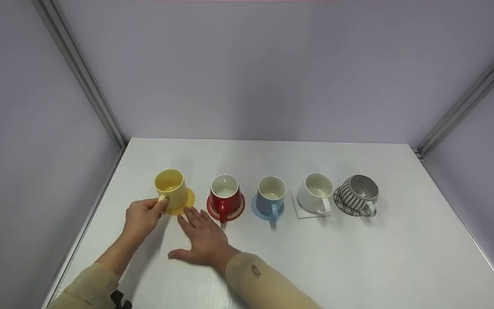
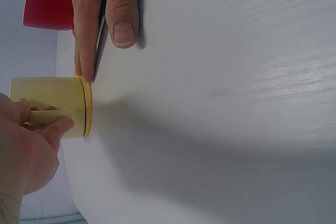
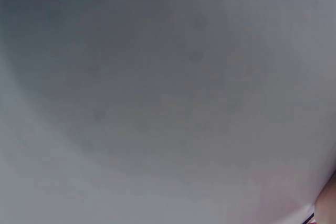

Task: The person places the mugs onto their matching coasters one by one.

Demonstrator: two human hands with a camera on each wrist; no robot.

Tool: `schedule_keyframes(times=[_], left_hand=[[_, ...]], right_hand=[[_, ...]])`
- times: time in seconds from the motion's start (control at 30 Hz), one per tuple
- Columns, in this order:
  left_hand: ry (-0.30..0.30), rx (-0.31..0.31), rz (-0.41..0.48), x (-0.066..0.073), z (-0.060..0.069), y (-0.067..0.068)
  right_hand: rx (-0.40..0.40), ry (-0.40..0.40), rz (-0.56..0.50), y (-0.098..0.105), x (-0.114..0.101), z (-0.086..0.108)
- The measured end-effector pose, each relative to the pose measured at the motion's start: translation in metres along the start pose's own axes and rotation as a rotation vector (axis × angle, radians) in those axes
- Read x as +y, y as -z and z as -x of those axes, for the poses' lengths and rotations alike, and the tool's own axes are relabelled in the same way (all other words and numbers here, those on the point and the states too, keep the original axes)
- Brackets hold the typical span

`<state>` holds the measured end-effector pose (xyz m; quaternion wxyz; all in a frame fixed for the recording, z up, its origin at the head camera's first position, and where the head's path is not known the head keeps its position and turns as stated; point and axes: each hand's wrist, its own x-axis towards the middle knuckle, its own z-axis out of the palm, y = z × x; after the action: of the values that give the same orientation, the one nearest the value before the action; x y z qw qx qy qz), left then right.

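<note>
A yellow mug [image 1: 177, 193] stands upright on a round yellow coaster [image 1: 190, 200] at the left end of a row of mugs. My left hand [image 1: 146, 216] pinches its handle between thumb and fingers, as the left wrist view also shows. Palm down on the table, my right hand [image 1: 204, 238] lies with straight fingers, their tips at the front edge of the yellow coaster. Just right of those fingers, a red mug [image 1: 225, 201] sits on a red coaster [image 1: 241, 206]. The right wrist view holds mostly blurred grey surface.
Further right stand a blue mug [image 1: 270, 199] on a blue coaster [image 1: 256, 210], a white mug [image 1: 311, 199] on a square white coaster [image 1: 305, 213], and a striped mug [image 1: 352, 197] on a checked coaster [image 1: 343, 207]. Walls enclose the white table [image 1: 358, 262] at the back and sides.
</note>
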<state>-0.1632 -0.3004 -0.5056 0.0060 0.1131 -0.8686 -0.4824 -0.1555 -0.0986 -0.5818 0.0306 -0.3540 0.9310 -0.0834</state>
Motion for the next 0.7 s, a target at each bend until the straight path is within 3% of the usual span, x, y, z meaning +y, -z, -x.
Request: schedule_keyframes(times=[0.7], left_hand=[[-0.001,-0.009,-0.006,0.0002,0.0007,-0.0003]], right_hand=[[0.003,-0.001,0.002,0.0012,0.0016,-0.0001]])
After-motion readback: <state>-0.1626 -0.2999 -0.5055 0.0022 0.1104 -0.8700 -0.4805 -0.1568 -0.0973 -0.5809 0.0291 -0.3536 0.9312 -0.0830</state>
